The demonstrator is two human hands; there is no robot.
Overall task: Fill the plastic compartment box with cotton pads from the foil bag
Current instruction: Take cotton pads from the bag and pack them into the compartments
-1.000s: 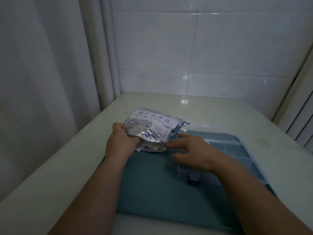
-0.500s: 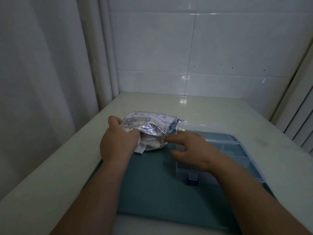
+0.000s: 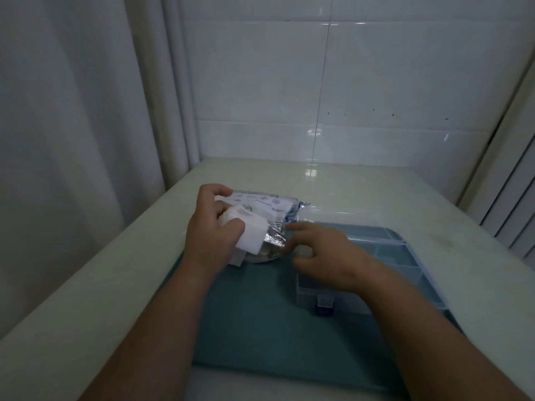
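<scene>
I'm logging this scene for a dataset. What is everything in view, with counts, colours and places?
foil bag: one, silver with white label, at the mat's far edge
pads: a wad, count unclear, white, at the bag's mouth
box: one, clear with blue latch, open, on the mat's right
mat: one, teal, on the table
table: one, cream
curtain: white, left
wall: white tiles, behind
left hand: grips the pads
right hand: fingers relaxed, beside the bag
</scene>
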